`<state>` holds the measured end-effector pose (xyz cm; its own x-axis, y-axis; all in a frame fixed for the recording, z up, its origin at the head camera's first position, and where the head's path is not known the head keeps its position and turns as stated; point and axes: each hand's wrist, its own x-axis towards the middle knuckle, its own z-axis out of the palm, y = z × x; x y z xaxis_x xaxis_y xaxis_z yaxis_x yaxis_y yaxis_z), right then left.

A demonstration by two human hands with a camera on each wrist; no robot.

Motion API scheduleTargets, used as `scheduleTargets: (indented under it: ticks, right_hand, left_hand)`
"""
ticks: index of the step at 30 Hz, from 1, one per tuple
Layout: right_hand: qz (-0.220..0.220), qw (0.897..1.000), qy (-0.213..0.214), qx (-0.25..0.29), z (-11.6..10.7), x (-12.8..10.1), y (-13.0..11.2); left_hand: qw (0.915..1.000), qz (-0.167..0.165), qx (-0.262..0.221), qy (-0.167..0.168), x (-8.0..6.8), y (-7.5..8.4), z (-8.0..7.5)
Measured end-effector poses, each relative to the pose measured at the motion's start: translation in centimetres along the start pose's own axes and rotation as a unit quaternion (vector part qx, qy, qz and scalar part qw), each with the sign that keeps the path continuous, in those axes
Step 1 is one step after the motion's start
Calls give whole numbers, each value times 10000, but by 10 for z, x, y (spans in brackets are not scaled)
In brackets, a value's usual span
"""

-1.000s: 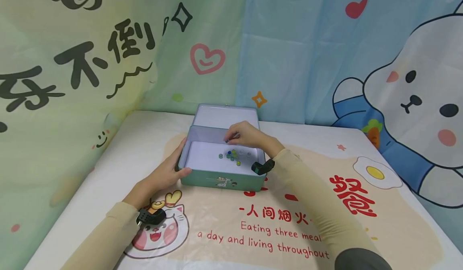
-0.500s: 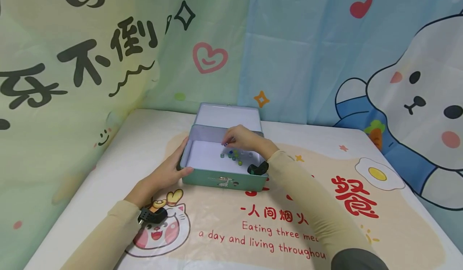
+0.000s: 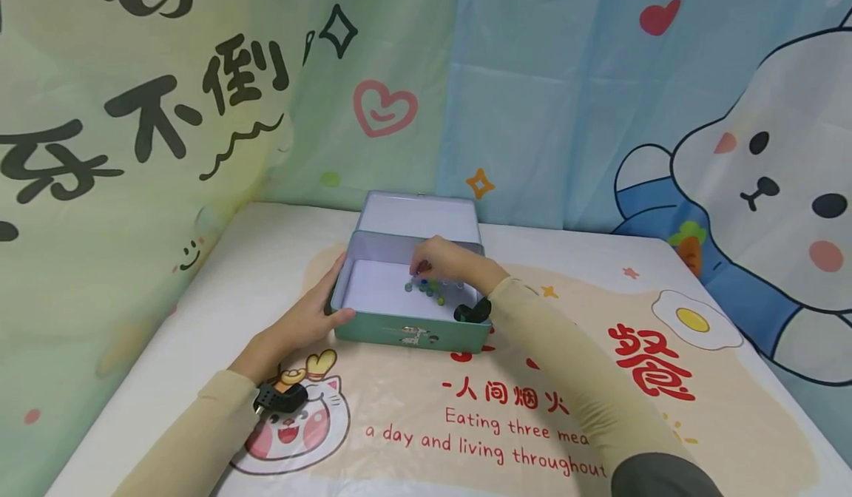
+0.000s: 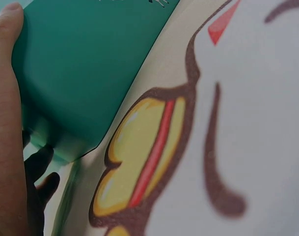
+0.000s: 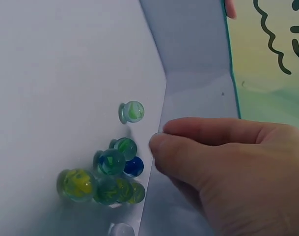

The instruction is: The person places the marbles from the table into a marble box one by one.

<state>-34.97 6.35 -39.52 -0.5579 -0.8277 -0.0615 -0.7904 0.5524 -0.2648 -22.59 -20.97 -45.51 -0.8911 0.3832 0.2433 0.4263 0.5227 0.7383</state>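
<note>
Holding marbles (image 5: 112, 172) in open green tin (image 3: 373, 327); right hand (image 3: 447, 262) inside.

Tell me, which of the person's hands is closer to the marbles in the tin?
The right hand. It reaches inside the green tin, fingertips just beside the marbles. The left hand grips the tin's outer left corner, away from them.
</note>
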Motion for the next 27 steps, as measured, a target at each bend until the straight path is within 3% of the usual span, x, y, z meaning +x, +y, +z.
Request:
scheduleTargets:
  ticks: [15,27]
  right_hand:
    - [-734,9952,45,-639,7,0,2]
    - [-772,9930,-181,-872,10,-1,0]
  left_hand:
    - [10000,32,-67,-6,0,1,1]
    - [10000,13,-55,-24,-1,1,2]
